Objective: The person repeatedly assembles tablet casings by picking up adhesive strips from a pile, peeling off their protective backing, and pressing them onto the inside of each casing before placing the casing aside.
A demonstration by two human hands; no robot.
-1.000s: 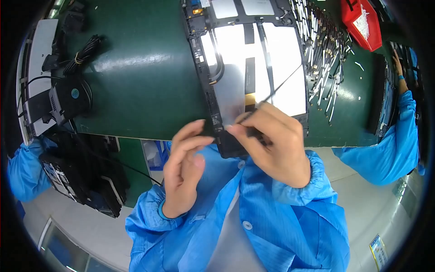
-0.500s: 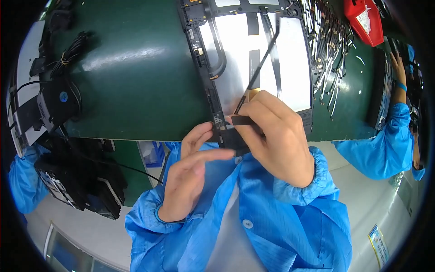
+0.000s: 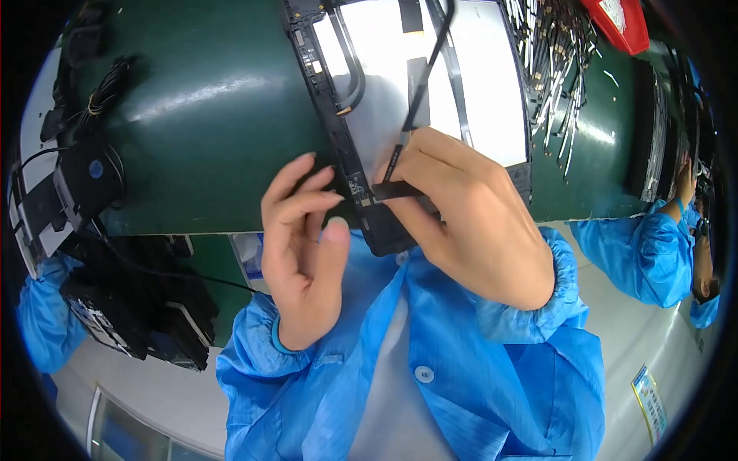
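Note:
A display panel with a black frame and silver back lies over the table's near edge. My right hand is closed at its lower part, pinching a thin black flat cable that runs up across the silver back. A short dark strip juts left from under those fingers; whether it belongs to the cable I cannot tell. My left hand is raised just left of the frame, fingers apart, holding nothing. My right fingertips are partly hidden.
Loose flat cables are heaped right of the panel, below a red bin. Black adapters and a coiled cord sit at left. Dark panels stand at the right edge, near a co-worker's blue sleeve.
My left hand has drawn back from the frame's lower corner to the left and opened. My right hand still pinches the cable. The panel appears slightly higher and further left in view.

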